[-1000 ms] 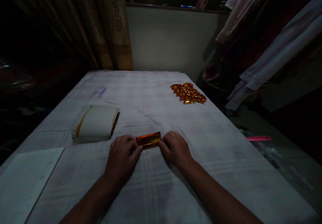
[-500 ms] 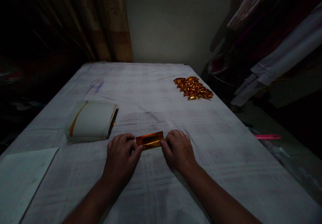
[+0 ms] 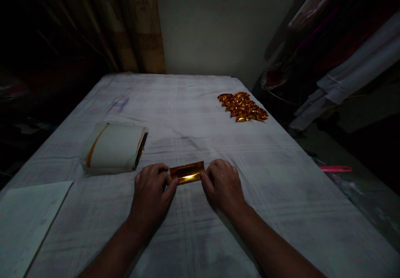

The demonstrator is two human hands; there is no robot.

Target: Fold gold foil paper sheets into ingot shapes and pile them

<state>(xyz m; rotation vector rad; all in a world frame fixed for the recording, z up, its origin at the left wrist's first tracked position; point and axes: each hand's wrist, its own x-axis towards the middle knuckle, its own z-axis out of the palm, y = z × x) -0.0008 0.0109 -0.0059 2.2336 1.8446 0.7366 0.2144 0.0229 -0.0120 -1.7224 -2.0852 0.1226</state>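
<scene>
A shiny gold foil sheet (image 3: 187,172), a narrow strip with a crease along its length, lies on the cloth-covered table between my hands. My left hand (image 3: 153,186) pinches its left end between thumb and fingers. At the right end, my right hand (image 3: 222,184) grips the foil the same way, with its fingers curled. Far to the right sits a cluster of gold foil pieces (image 3: 243,106), crumpled or folded into small shapes. Beyond my left hand rests a bulging whitish packet (image 3: 115,148) with orange edging and dark, gold-glinting sheets showing at its right side.
A white sheet or board (image 3: 28,219) lies at the near left. The pale checked tablecloth (image 3: 175,103) has a few wrinkles. Clothes (image 3: 359,70) hang to the right of the table, above a pink handle (image 3: 336,169). A curtain (image 3: 137,28) hangs at the back left.
The foil's front part has tilted and now reflects a brighter gold band, and the strip looks slightly narrower. Both hands keep hold of its ends. The camera view has shifted slightly.
</scene>
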